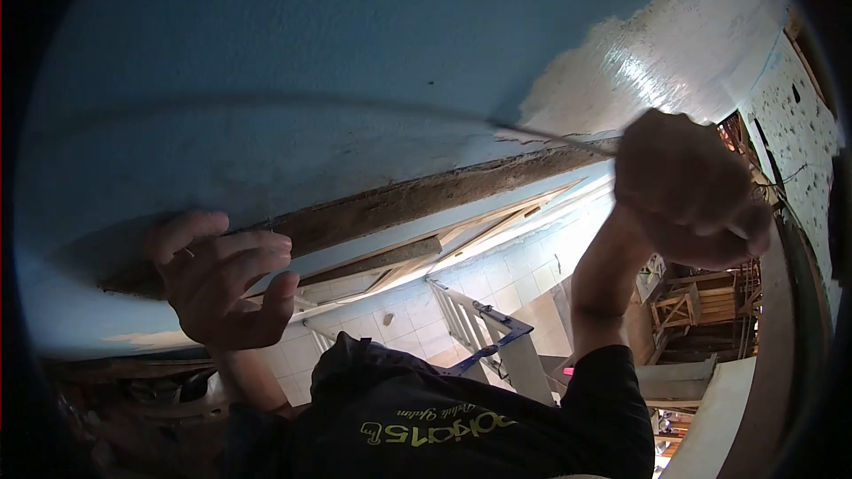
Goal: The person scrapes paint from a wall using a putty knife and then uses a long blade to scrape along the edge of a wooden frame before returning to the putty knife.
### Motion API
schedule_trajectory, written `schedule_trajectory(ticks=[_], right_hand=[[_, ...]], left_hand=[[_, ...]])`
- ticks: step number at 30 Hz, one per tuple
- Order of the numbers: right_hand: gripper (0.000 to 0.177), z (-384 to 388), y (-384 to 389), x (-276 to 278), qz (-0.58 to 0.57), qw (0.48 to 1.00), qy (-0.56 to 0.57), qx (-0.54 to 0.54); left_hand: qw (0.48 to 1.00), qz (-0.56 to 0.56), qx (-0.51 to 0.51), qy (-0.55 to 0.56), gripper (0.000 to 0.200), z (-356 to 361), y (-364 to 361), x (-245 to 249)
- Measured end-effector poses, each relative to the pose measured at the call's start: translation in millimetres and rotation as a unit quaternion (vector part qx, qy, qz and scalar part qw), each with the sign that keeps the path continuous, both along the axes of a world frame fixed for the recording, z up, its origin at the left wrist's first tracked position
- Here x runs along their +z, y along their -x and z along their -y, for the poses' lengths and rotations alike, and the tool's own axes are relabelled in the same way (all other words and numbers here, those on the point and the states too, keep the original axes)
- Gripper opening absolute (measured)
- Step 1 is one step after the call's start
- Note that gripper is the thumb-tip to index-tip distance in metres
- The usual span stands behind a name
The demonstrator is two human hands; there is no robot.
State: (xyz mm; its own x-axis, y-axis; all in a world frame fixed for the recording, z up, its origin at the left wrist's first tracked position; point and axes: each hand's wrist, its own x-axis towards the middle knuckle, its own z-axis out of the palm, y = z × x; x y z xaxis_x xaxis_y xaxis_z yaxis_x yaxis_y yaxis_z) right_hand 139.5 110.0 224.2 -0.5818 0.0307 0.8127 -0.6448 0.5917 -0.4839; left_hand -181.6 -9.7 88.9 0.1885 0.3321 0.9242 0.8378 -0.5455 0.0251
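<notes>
My left hand (226, 279) is open at the left, fingers spread and partly curled, near the worn brown edge (373, 204) of the blue wall (293, 27). At the right, my right hand (688, 186) is closed in a fist around a thin dark cable (541, 135). From the fist the cable arcs leftward across the blue surface and blurs toward the far left. A pale, glossy patch (630, 62) shows on the wall above my right hand. Whatever lies inside the fist is hidden.
A ladder (506, 346) with blue parts stands on the tiled floor (408, 324) below. My dark shirt with yellow print fills the bottom. Wooden beams (701, 306) are at the lower right, beside a speckled pale wall (790, 115).
</notes>
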Motion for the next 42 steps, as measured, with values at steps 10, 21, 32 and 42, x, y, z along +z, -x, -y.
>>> schedule_trajectory(ticks=[10, 21, 32, 42], right_hand=[[0.046, -4, 5, -4, 0.012, 1.0, 0.019, 0.007], [0.043, -7, 6, -11, -0.067, 0.997, 0.015, -0.023], [0.047, -17, 4, -25, -0.091, 0.993, 0.046, 0.067], [0.05, 36, -16, -111, -0.13, 0.955, 0.263, -0.032]], left_hand=[[1.0, -0.009, -0.008, -0.021, 0.01, -3, 1, 2], [1.0, -0.002, 0.012, 0.0, 0.012, 0, -2, 2], [1.0, 0.001, 0.002, 0.004, 0.01, 1, -1, 1], [0.999, 0.004, -0.022, 0.026, 0.006, 4, -1, 6]])
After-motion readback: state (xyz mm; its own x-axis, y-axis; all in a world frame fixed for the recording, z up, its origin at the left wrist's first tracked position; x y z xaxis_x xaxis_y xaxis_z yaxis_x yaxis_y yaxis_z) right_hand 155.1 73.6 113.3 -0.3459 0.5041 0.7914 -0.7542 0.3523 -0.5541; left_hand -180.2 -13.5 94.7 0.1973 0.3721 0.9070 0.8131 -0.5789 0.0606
